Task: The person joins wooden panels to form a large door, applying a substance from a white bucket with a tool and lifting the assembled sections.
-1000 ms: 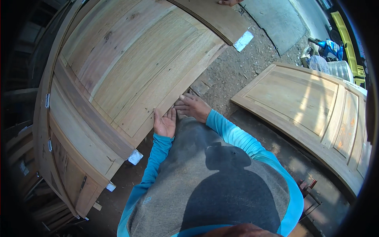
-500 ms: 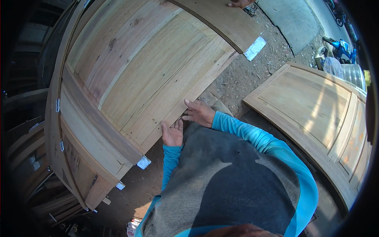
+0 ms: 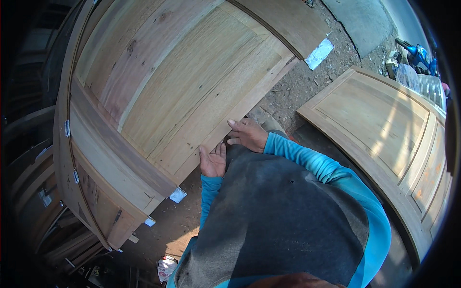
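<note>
A large pale wooden door panel (image 3: pixel 197 91) with long grain boards lies in front of me, its near edge running beside my lap. My left hand (image 3: pixel 212 162) is palm up at that edge, its thumb against the wood and its fingers curled under. A little farther right, my right hand (image 3: pixel 249 135) grips the same edge, thumb on top and the other fingers partly hidden below. Both hands are close together. Across the panel's far right end lies a brown flat board (image 3: pixel 295 24) with a dark strip along its side.
Another framed wooden panel (image 3: pixel 374 120) lies to my right. More wooden panels (image 3: pixel 103 153) sit at the left, with silvery wrapped corner pieces (image 3: pixel 177 195) sticking out. Beyond are gravelly ground (image 3: pixel 307 96), a grey slab (image 3: pixel 362 24), a metal drum (image 3: pixel 431 89) and a blue motorbike (image 3: pixel 420 57).
The view has shifted slightly, and the panel's far end sits a little farther right in it. Another person's hand at the top has left the view. My grip looks the same.
</note>
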A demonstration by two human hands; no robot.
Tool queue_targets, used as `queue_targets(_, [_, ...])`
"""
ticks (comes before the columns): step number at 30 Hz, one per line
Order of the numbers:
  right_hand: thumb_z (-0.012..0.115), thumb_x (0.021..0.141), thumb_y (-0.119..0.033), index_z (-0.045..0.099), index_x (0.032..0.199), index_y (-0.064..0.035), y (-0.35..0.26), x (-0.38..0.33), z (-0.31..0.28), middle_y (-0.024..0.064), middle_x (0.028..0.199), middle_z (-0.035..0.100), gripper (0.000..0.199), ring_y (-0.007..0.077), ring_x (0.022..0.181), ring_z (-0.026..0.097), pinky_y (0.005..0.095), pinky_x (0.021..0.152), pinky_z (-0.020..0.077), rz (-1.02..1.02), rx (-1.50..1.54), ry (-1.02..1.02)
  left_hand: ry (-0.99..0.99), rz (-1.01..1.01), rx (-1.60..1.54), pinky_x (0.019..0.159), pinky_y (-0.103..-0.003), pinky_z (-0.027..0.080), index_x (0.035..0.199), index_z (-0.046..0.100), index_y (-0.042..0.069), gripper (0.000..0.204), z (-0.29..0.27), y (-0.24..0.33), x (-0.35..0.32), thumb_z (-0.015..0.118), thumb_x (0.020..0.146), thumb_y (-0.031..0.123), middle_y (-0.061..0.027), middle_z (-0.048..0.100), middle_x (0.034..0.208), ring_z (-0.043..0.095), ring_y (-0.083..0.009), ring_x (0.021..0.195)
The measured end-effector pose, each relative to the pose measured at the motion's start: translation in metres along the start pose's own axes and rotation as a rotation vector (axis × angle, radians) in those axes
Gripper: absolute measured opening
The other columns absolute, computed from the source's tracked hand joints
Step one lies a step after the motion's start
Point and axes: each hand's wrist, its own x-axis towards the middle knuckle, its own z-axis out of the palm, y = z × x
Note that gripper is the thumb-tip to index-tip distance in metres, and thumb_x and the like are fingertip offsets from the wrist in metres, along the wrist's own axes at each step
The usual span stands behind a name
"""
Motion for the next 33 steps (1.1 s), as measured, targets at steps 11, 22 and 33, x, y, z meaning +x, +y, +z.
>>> queue_targets(11, [0.062, 0.091, -0.047, 0.048, 0.133, 0.0001, 0.002, 0.002, -0.001, 0.0164, 0.128, 0.056, 0.065, 0.0262, 0.114, 0.057, 0.0386, 0.089, 0.0467, 0.121, -0.192, 0.073, 0.028, -0.030, 0.240, 0.100, -0.037, 0.045, 0.136, 0.044, 0.008, 0.056, -0.019, -0.001, 0.008, 0.049, 0.097, 0.048, -0.0118, 0.054, 0.130, 0.054, -0.0230, 0.118])
queue_targets(22, [0.055, 0.095, -0.045, 0.046, 0.134, 0.0055, -0.030, -0.037, -0.016, 0.0191, 0.115, 0.063, 0.064, 0.0264, 0.105, 0.063, 0.0340, 0.082, 0.0549, 0.027, -0.754, 0.011, 0.074, 0.075, 0.320, 0.095, -0.035, 0.047, 0.132, 0.045, 0.006, 0.054, -0.017, -0.010, 0.012, 0.055, 0.095, 0.045, -0.0108, 0.056, 0.124, 0.056, -0.0228, 0.112])
queue_targets(33, [0.058, 0.095, -0.043, 0.054, 0.113, 0.0024, -0.043, -0.037, -0.021, 0.0136, 0.096, 0.066, 0.049, 0.0201, 0.083, 0.067, 0.0292, 0.068, 0.0552, -0.047, -0.509, 0.204, 0.097, 0.099, 0.282, 0.095, -0.035, 0.046, 0.131, 0.047, 0.008, 0.049, -0.015, -0.016, 0.016, 0.058, 0.095, 0.039, -0.0074, 0.057, 0.123, 0.057, -0.0210, 0.110])
